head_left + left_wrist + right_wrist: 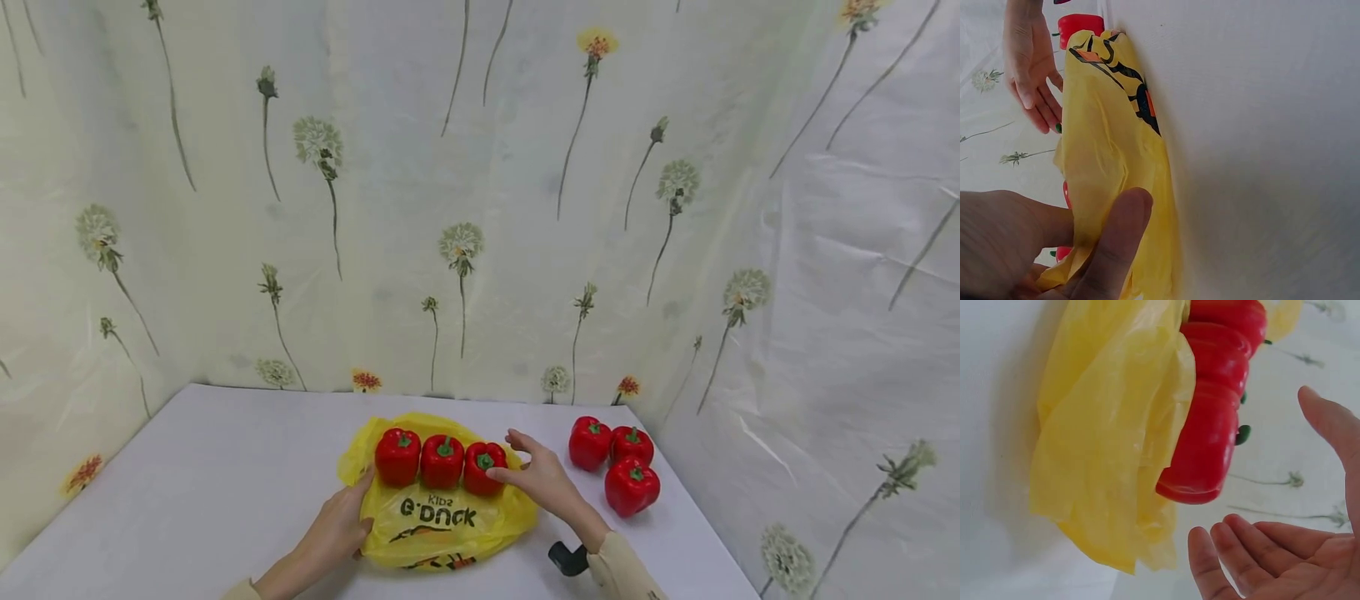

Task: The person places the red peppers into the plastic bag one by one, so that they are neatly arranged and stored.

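Pale, shiny sheets with dandelions (390, 183) hang behind a smooth white desk (247, 467). On the desk lies a thin yellow plastic bag with dark letters (442, 542). A person's bare left grip (341, 517) pinches the bag's left edge between thumb and fingers. The bare right grip (547, 479) holds nothing; its fingers and thumb are spread. Three shiny, round red peppers (441, 468) sit side by side at the bag's mouth, with yellow plastic in front and behind. Their row runs left to right. The pepper at the right end is just left of the right grip, so that grip is much nearer to it. Three more red peppers (632, 492) sit close together on the desk, farther right. Small green stems (484, 460) top the peppers.
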`<state>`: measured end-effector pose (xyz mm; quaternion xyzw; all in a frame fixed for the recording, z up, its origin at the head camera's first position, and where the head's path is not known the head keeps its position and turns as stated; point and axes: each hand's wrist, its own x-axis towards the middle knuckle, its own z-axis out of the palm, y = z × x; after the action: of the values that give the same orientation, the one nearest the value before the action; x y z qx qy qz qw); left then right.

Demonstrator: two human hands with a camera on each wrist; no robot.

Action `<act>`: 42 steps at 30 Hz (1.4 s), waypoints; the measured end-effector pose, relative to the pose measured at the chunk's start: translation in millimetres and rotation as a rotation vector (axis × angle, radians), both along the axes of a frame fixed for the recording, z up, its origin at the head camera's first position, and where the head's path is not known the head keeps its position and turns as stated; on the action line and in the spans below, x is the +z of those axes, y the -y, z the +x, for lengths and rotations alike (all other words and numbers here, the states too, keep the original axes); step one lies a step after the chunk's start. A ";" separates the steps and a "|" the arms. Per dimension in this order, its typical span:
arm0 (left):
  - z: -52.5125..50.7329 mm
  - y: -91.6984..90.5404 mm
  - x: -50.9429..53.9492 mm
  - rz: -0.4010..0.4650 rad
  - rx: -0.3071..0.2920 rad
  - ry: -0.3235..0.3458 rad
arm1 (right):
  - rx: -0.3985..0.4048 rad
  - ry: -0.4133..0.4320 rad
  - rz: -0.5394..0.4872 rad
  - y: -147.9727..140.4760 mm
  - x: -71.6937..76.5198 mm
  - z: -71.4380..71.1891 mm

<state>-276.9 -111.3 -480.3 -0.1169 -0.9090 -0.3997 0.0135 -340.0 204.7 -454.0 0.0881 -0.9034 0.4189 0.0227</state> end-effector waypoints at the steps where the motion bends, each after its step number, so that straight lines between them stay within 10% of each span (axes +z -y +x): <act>1: -0.2 0.1 -0.2 0.000 -0.001 0.002 | 0.001 0.001 -0.001 -0.8 1.2 1.0; 42: -0.9 -2.6 -3.3 -0.039 0.011 0.008 | -0.102 -0.041 -0.019 -39.8 15.2 52.0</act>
<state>-277.8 -108.8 -483.5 -0.1106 -0.9173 -0.3823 0.0098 -288.0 244.5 -438.8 0.0501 -0.9020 0.4241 0.0633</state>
